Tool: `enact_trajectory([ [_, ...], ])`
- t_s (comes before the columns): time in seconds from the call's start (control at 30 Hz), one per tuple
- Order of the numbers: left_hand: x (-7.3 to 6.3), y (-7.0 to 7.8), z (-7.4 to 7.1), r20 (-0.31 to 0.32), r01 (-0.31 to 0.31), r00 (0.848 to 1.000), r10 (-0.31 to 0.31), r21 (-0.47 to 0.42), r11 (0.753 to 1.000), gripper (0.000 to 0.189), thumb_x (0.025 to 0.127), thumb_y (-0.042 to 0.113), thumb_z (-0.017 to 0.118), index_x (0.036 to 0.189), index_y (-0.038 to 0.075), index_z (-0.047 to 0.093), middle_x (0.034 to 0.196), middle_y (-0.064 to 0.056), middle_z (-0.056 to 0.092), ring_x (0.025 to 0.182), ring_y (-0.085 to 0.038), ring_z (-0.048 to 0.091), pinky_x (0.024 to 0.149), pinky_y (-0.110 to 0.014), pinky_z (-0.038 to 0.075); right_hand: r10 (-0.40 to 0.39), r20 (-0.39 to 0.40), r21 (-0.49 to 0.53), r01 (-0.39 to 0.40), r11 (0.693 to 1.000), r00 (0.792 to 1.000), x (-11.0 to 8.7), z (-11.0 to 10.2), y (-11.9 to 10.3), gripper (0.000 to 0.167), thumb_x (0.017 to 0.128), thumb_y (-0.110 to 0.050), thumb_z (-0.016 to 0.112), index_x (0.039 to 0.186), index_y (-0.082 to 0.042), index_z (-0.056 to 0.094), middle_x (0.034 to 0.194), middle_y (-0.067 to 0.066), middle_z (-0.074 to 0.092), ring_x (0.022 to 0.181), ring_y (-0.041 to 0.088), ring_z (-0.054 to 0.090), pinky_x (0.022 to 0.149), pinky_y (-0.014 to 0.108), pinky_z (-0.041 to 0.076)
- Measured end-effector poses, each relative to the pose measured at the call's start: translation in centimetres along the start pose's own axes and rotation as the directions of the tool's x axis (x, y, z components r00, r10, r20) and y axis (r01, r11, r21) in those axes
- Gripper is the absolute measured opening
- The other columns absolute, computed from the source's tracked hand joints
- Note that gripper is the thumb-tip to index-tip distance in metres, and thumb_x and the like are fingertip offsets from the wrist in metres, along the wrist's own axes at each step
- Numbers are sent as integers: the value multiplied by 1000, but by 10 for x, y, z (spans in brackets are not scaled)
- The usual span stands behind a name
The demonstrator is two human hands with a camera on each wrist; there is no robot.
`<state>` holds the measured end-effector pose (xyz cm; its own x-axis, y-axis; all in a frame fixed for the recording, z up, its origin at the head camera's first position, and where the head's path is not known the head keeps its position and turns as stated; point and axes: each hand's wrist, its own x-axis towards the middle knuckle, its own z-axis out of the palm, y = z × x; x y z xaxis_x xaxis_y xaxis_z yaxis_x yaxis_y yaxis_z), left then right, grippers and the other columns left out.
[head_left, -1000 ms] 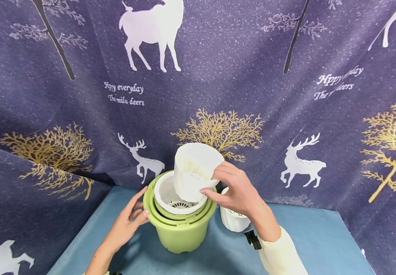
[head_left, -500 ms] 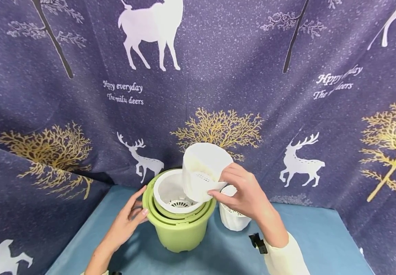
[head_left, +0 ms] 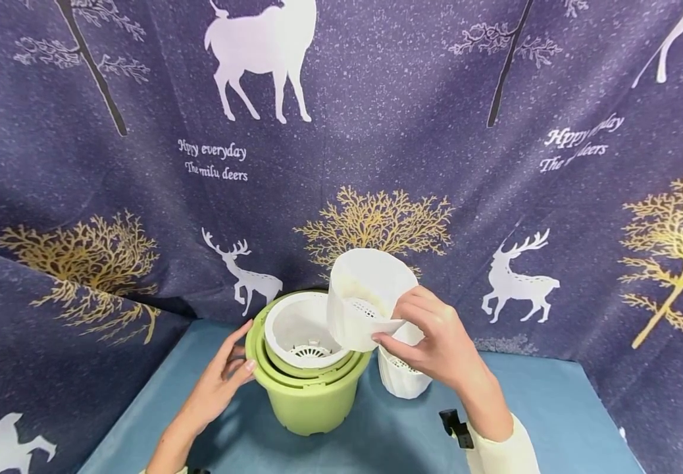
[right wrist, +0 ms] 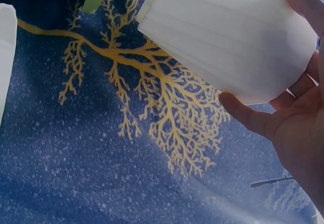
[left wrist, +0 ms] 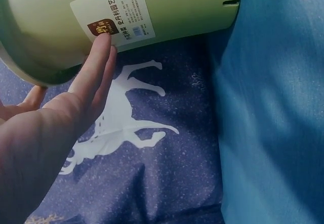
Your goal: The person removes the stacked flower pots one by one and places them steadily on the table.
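Observation:
In the head view my right hand [head_left: 436, 332] pinches the rim of a white fluted flowerpot [head_left: 347, 309], thumb on the near side. This flowerpot is tilted with its mouth towards me, showing a perforated bottom, and hangs just above and right of the nested pots. Those are a green flowerpot [head_left: 308, 408] with further green rims inside and a white slotted flowerpot [head_left: 285, 329] innermost. My left hand [head_left: 217, 385] rests against the left side of the green flowerpot; in the left wrist view its straight fingers [left wrist: 93, 64] touch the wall by a label [left wrist: 114, 16].
Another white flowerpot [head_left: 403, 382] with a perforated bottom stands right of the green one, partly hidden by my right hand. The blue tabletop [head_left: 531, 408] meets a dark blue patterned cloth [head_left: 377, 131] behind the pots.
My right hand has lifted the white fluted flowerpot away to the right from over the nested pots, uncovering more of the white slotted one. My left hand has stayed in place.

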<state>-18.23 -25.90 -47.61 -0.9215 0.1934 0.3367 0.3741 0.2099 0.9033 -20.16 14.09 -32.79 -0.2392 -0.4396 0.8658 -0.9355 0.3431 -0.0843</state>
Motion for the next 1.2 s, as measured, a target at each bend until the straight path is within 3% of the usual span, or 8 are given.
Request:
enact_trajectory([
  [0.27, 0, -2, 0, 19, -20, 1000, 21, -21, 1000, 69, 111, 8, 56, 170, 25, 24, 129, -24, 58, 113, -15, 71, 92, -33, 63, 23, -8, -27, -23, 999, 1000, -10, -10, -5, 25, 89, -26, 87, 81, -17, 64, 82, -11, 60, 86, 14, 59, 78, 24, 48],
  [0.53, 0, -1, 1, 18, -2, 1000, 2, -37, 999, 69, 112, 8, 55, 170, 26, 24, 128, -24, 57, 114, -16, 71, 92, -33, 63, 51, -46, -46, -53, 998, 998, -21, -22, -9, 31, 98, -41, 77, 82, -17, 67, 84, -10, 65, 88, 15, 62, 82, 23, 48],
  [0.8, 0, 0, 1, 21, 5, 1000, -4, -44, 999, 69, 112, 8, 54, 171, 23, 22, 129, -24, 56, 114, -16, 71, 92, -31, 63, 75, -70, -85, -81, 993, 995, -32, -31, -12, 34, 100, -47, 74, 82, -18, 68, 85, -9, 65, 87, 15, 61, 82, 21, 48],
  [1.2, -1, 0, 1, 28, 10, 1000, -8, -52, 999, 69, 112, 8, 53, 171, 21, 20, 130, -25, 54, 115, -17, 70, 93, -31, 62, 29, -108, -84, -39, 996, 994, -45, -43, -17, 24, 96, -35, 81, 87, -15, 74, 86, -5, 67, 87, 18, 62, 89, 19, 47],
])
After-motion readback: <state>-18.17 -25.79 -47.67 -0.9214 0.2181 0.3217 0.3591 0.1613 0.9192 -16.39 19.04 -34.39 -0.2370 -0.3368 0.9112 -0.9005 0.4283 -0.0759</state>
